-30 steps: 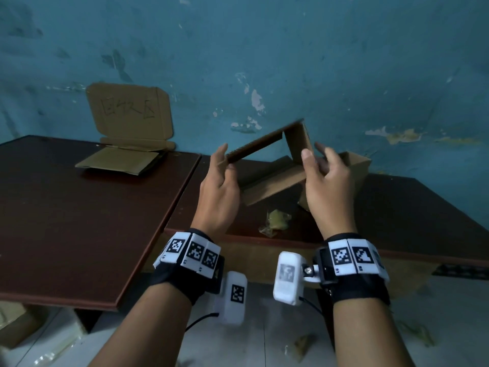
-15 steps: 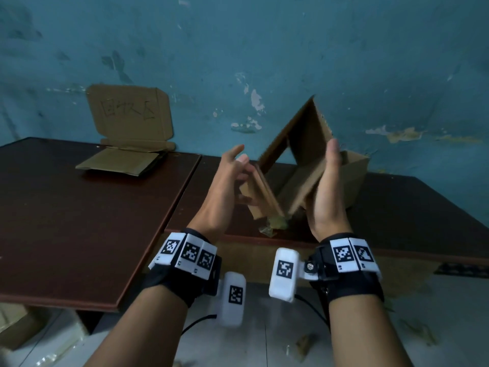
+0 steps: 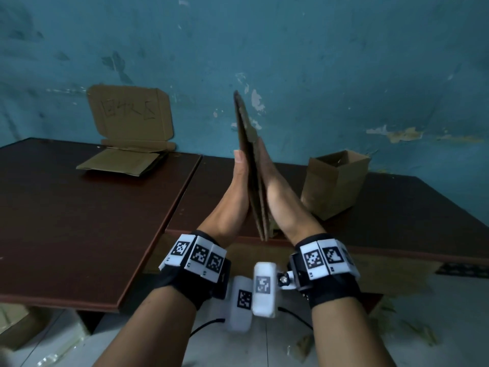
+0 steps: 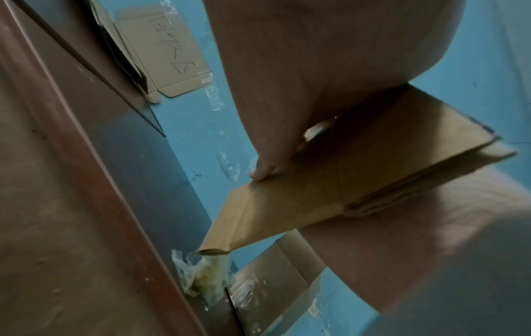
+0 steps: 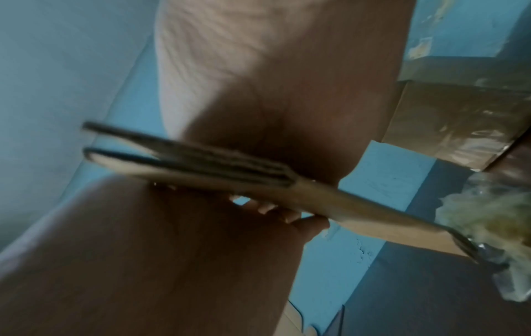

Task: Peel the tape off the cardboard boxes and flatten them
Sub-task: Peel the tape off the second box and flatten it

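Observation:
A brown cardboard box (image 3: 247, 133), folded flat, stands on edge in the air above the table. My left hand (image 3: 239, 178) presses its left face and my right hand (image 3: 267, 170) its right face, both with straight fingers, palms facing each other. The left wrist view shows the flattened box (image 4: 330, 188) as stacked layers with one fingertip on its edge. In the right wrist view the flat box (image 5: 229, 172) lies pressed between both palms. An open upright cardboard box (image 3: 336, 186) stands on the table to the right. A crumpled wad of peeled tape (image 4: 201, 275) lies on the table.
Flattened cardboard (image 3: 119, 165) lies at the back left of the dark brown table (image 3: 79, 221), under a cardboard sign (image 3: 129, 115) leaning on the blue wall. A gap runs between the two table tops. Cardboard scraps lie on the floor below.
The box was half open and slanted between my hands; both palms have closed together and it now stands flat and upright. The open box behind is uncovered.

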